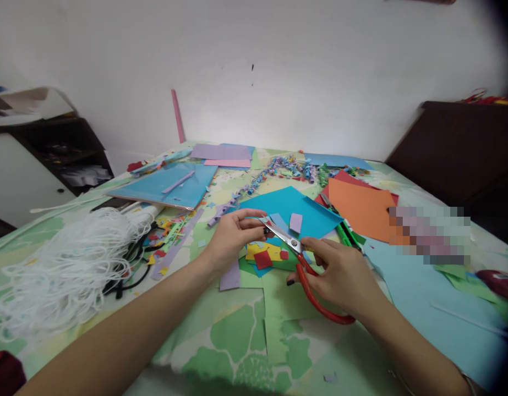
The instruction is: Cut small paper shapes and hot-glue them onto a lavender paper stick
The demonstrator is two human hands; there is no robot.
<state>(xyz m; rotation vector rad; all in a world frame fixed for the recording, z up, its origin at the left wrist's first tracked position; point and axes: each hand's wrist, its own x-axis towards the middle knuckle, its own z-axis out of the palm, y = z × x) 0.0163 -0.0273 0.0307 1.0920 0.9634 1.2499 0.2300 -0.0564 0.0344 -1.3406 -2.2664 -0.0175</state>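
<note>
My right hand (340, 272) grips a pair of scissors (294, 243) with red handles, thumb and fingers through the loops. The blades point up and left, looking nearly closed. At their tips, my left hand (237, 236) has its fingers pinched together; what they hold is too small to make out. Beneath the hands lie a bright blue sheet (289, 201), a yellow paper strip (257, 252), a small red paper square (262, 259) and a small lilac piece (295, 223). Pale green paper (282, 300) lies nearer me.
White cord (72, 269) is heaped at left, beside a blue paper pack (167, 184). A garland of curled paper (257, 181) runs toward the back. Orange paper (361, 206), a green cutter (348, 234) and a light blue sheet (419, 297) lie at right.
</note>
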